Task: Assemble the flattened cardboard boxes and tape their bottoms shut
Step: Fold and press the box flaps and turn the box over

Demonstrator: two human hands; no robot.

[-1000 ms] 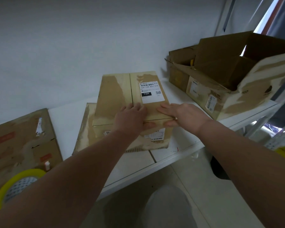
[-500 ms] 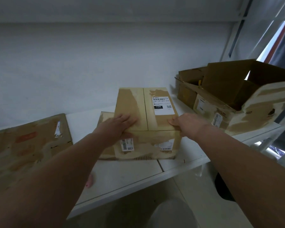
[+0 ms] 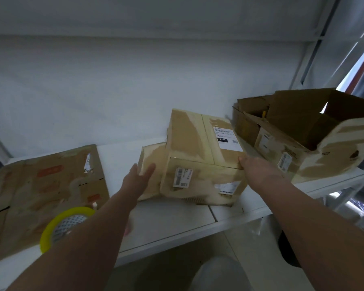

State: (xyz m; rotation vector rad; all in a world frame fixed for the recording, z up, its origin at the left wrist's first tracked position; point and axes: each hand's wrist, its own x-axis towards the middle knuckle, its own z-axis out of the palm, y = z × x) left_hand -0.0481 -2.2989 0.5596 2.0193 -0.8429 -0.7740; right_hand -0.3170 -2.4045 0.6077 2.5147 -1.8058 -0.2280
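Pressing at the near right upper corner of the taped box [image 3: 198,148], the right hand [image 3: 255,169] has its thumb tip on the top edge. Its fingers run out of sight behind the right face; cannot tell whether they curl.

Box: mid-bench, closed, seam up. It sits skewed to the bench [image 3: 172,217] front edge and looks tipped. It rests on a flat sheet [image 3: 151,156] of cardboard that sticks out to its left.

Left hand [image 3: 138,180]: released, fingers [image 3: 149,168] straight and spread, holding nothing. It is just beside the box's left face, over the flat sheet. Motion blur; cannot tell if it touches.

Edges and room:
- Right: open boxes [image 3: 315,156], flaps up, near the taped box's far right corner. Narrow gap there.
- Left: a strip of bare bench, then flattened cardboard [image 3: 40,185] running out of the left of the view.
- A yellow tape roll [image 3: 51,229] lies on that cardboard, near the front edge, partly behind the left forearm.
- Back: wall [image 3: 135,91] close behind the box.
- Front: a band of bare bench between the box and the bench lip.
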